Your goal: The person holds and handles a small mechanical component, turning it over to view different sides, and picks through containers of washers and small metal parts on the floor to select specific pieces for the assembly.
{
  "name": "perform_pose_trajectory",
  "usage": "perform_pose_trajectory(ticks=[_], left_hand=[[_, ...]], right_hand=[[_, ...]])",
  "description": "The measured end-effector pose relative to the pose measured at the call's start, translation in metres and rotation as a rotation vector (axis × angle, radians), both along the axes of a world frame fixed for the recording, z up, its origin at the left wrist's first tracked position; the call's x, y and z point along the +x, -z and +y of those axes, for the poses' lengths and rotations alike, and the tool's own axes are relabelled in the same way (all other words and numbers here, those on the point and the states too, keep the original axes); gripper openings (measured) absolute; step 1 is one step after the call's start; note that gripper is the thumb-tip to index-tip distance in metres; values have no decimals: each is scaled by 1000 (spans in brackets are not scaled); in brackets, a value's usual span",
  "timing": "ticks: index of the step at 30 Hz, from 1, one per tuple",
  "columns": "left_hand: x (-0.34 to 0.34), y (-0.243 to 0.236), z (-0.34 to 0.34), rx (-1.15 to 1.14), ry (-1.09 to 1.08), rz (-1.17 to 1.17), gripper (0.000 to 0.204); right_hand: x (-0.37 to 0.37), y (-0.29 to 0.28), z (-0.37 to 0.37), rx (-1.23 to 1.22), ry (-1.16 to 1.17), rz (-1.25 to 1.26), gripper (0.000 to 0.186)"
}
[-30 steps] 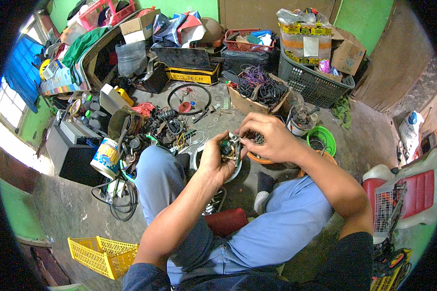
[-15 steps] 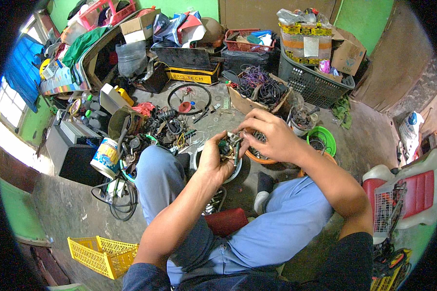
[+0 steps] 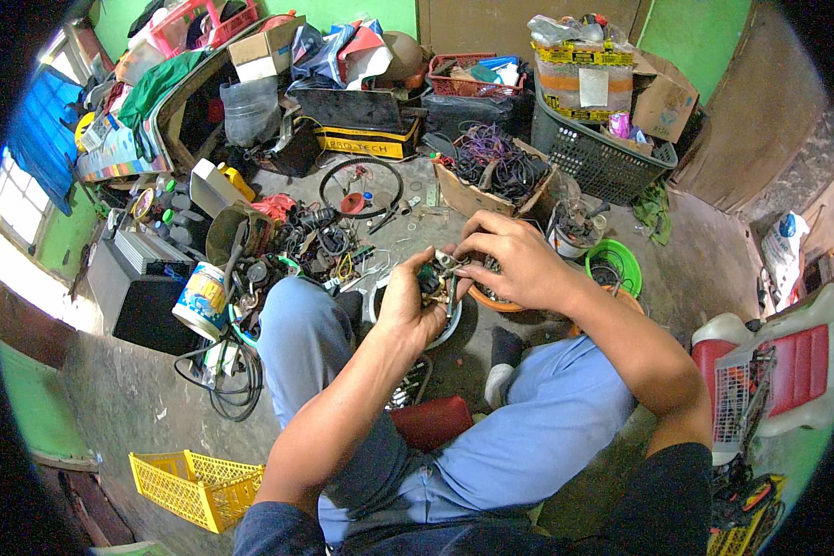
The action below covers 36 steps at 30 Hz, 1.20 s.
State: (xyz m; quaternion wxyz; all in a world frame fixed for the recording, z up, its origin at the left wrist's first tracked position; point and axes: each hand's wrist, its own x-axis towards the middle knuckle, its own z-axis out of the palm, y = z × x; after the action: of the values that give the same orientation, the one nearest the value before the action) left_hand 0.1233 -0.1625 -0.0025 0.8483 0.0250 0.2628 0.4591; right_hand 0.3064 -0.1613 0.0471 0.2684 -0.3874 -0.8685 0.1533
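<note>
My left hand (image 3: 406,301) is closed round a small part with metal and green pieces (image 3: 442,275), raised over a light-coloured basin (image 3: 450,334) between my knees. From the right, my right hand (image 3: 510,255) pinches at the top edge of that part with thumb and fingers. What kind of part it is, and whether a smaller piece sits in the right fingertips, is too small to make out. Just behind my right hand stands an orange basin (image 3: 493,303) of small dark metal bits, partly covered by the hand.
A green basin (image 3: 628,262) stands at the right, by a bucket of scrap (image 3: 570,243). Ahead is a cardboard box of tangled wires (image 3: 463,192). Parts and cables (image 3: 320,232) crowd the floor left of centre. A yellow crate (image 3: 195,491) lies near left.
My right fingers have shifted slightly at the top of the part, and the part has turned a little in my left hand. The rest looks the same.
</note>
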Motion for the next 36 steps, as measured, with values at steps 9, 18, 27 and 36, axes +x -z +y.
perform_pose_trajectory(ticks=[9, 18, 27, 36], left_hand=[[-1, 9, 3, 46, 61, -2, 28], [3, 2, 2, 3, -35, -28, 24], [-3, 8, 4, 2, 31, -60, 25], [0, 7, 4, 46, 123, 23, 20]], right_hand=[[2, 2, 2, -12, -42, -22, 18], [4, 3, 4, 40, -29, 144, 14], [20, -8, 12, -54, 207, 301, 15], [46, 12, 27, -49, 435, 218, 22]])
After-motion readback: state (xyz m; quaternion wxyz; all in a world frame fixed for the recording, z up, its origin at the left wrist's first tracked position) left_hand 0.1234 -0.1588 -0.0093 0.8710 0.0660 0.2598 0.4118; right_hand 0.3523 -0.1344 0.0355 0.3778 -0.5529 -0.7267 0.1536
